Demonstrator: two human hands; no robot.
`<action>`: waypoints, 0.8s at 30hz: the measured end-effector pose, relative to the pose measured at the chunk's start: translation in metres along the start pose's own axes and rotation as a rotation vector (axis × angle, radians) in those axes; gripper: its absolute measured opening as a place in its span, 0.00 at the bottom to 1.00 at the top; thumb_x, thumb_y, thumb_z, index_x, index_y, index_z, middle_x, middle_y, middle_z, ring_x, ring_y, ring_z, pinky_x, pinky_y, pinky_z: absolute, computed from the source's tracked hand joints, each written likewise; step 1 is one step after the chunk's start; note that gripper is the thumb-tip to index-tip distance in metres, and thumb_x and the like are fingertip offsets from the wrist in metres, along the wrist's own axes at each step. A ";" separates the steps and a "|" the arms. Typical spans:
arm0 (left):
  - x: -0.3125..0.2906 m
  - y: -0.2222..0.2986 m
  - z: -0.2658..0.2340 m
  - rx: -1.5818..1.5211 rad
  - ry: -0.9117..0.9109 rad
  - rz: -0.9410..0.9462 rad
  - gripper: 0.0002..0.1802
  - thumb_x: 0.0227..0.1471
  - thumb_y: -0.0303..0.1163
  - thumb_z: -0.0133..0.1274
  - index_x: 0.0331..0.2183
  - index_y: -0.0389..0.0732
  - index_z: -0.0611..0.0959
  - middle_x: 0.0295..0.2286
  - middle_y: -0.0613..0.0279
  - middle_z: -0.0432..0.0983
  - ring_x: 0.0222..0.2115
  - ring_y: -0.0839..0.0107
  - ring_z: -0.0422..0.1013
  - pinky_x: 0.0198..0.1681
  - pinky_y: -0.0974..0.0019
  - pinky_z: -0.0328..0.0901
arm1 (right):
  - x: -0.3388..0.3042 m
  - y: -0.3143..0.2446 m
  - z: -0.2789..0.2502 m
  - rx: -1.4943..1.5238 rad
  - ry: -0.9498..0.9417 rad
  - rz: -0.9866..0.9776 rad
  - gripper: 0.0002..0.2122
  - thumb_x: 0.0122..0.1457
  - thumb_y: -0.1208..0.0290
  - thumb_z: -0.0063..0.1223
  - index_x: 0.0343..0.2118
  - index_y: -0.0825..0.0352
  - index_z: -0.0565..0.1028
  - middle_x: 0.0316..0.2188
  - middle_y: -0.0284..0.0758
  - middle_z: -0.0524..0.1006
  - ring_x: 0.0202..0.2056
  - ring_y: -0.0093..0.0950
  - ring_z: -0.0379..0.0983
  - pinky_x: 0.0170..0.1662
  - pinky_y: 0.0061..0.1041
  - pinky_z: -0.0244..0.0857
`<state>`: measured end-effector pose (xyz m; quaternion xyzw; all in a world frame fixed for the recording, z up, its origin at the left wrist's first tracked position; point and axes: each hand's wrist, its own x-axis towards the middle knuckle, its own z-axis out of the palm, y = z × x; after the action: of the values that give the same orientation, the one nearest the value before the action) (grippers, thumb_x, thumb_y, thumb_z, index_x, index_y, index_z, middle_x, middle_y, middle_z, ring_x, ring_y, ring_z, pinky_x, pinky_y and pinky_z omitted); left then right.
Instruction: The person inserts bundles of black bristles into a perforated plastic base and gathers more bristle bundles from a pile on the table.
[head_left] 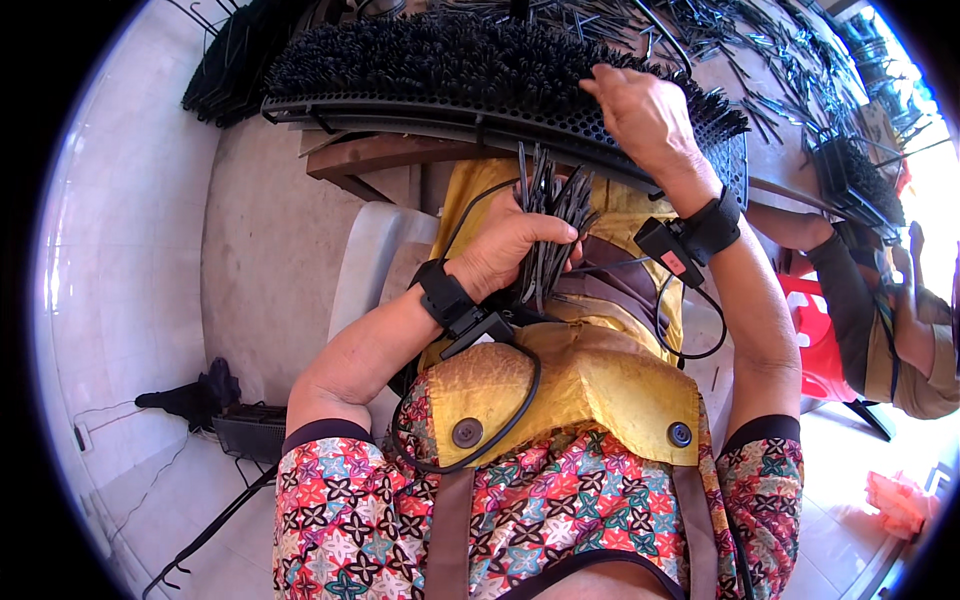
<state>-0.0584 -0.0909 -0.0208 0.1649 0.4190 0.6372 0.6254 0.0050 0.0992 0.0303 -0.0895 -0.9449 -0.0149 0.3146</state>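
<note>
My left hand (520,240) is closed around a bundle of slim black strips with narrow ends (545,262), held upright over my lap. Farther up and to the right, my right hand (645,115) bends over a black perforated rack (400,112). Its fingers are drawn together at the tops of the black pieces standing in the rack; whatever sits between the fingertips is too small to make out. Standing pieces (430,60) crowd most of the rack, while bare holes show along its front right part.
Loose black strips (740,50) lie scattered over the table behind the rack. A smaller filled rack (855,175) stands at the right, near another person's arm (910,310) and a red stool (815,335). More black racks (235,65) hang at the upper left. Cables run from both my wristbands.
</note>
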 end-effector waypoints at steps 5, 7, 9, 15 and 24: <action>0.000 0.000 0.000 0.008 0.017 -0.006 0.12 0.41 0.20 0.54 0.34 0.33 0.75 0.26 0.57 0.75 0.24 0.69 0.73 0.26 0.68 0.71 | -0.017 -0.007 -0.005 0.021 0.034 0.009 0.08 0.53 0.71 0.50 0.32 0.70 0.68 0.17 0.40 0.71 0.22 0.39 0.71 0.24 0.34 0.65; 0.002 -0.002 -0.002 -0.006 -0.006 -0.003 0.12 0.41 0.20 0.53 0.34 0.33 0.75 0.25 0.57 0.75 0.24 0.69 0.73 0.25 0.68 0.71 | -0.028 -0.006 -0.012 -0.040 0.033 -0.065 0.09 0.50 0.74 0.51 0.32 0.71 0.68 0.20 0.40 0.70 0.25 0.38 0.70 0.26 0.32 0.65; 0.001 -0.003 -0.003 -0.012 -0.013 0.003 0.12 0.41 0.19 0.53 0.34 0.33 0.75 0.25 0.58 0.75 0.24 0.69 0.73 0.25 0.68 0.71 | -0.035 -0.003 -0.015 -0.134 -0.130 -0.119 0.11 0.41 0.77 0.51 0.30 0.73 0.69 0.26 0.41 0.70 0.29 0.36 0.68 0.30 0.30 0.66; 0.002 -0.001 -0.003 0.004 0.013 0.012 0.12 0.41 0.19 0.53 0.33 0.33 0.75 0.25 0.57 0.75 0.24 0.68 0.73 0.25 0.68 0.71 | -0.041 -0.009 -0.028 -0.141 -0.283 -0.207 0.07 0.41 0.77 0.48 0.25 0.74 0.70 0.25 0.43 0.69 0.30 0.37 0.68 0.33 0.30 0.66; 0.003 -0.004 -0.003 -0.004 0.017 0.025 0.12 0.41 0.21 0.54 0.34 0.34 0.76 0.26 0.58 0.75 0.25 0.69 0.73 0.26 0.68 0.71 | -0.050 -0.002 -0.040 -0.012 -0.050 -0.278 0.10 0.43 0.79 0.50 0.32 0.72 0.70 0.27 0.39 0.70 0.29 0.36 0.69 0.30 0.29 0.66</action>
<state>-0.0591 -0.0895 -0.0265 0.1633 0.4210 0.6471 0.6143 0.0675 0.0859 0.0324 0.0398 -0.9556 -0.0617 0.2853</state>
